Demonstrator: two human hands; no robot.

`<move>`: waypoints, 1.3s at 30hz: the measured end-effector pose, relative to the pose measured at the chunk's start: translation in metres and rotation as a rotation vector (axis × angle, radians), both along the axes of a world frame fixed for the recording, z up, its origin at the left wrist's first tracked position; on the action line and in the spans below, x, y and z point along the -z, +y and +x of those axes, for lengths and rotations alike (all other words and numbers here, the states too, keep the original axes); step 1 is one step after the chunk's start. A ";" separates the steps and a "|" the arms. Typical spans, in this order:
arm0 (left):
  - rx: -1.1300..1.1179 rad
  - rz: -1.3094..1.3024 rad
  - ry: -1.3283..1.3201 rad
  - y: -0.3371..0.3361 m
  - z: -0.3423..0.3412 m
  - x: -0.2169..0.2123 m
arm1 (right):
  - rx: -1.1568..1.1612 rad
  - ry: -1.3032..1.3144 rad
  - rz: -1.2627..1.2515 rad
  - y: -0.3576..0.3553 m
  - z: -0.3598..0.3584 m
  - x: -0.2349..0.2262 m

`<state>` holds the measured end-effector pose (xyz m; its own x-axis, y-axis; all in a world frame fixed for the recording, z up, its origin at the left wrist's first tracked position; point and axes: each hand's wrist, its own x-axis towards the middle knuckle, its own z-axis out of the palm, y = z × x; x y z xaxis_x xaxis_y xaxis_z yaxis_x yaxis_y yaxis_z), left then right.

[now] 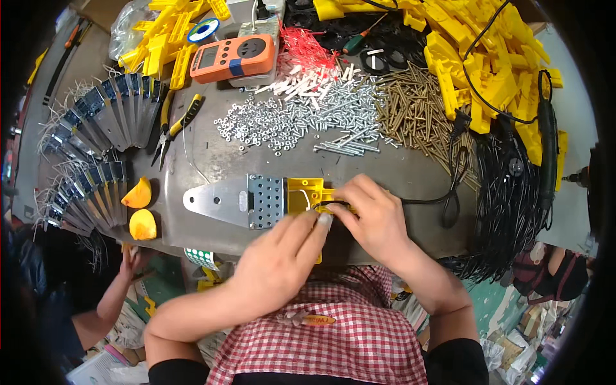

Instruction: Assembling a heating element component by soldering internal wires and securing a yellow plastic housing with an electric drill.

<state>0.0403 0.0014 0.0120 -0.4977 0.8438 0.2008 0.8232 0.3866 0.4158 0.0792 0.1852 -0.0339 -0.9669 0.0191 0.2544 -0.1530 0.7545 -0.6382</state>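
Note:
A flat metal blade with a perforated plate (247, 201) lies on the grey workbench, joined to a yellow plastic housing (305, 191). My left hand (282, 256) presses its fingertips on the housing's near edge. My right hand (372, 215) pinches a black cable (423, 201) where it enters the housing. White wires show inside the yellow part.
Piles of silver screws and nuts (301, 119), brass screws (417, 109), yellow plastic parts (487, 58), black cables (507, 192), an orange meter (232, 58), yellow-handled pliers (173, 125), fanned finished blades (96, 128), two orange pieces (140, 208). Another person's hand (131, 263) sits lower left.

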 end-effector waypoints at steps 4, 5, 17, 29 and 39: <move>-0.103 0.009 -0.007 -0.006 0.010 0.014 | -0.310 0.039 0.218 0.004 -0.007 -0.008; -0.110 0.009 -0.008 -0.006 0.011 0.017 | -0.317 0.039 0.219 0.003 -0.010 -0.012; 0.038 -0.321 0.186 -0.017 0.014 0.018 | -0.399 -0.076 0.219 0.004 -0.020 -0.018; 0.156 -0.278 0.274 -0.022 0.006 0.024 | 0.403 0.383 0.594 0.178 -0.227 -0.045; 0.150 -0.264 0.336 -0.021 0.002 0.030 | 0.305 0.338 0.608 0.156 -0.289 -0.012</move>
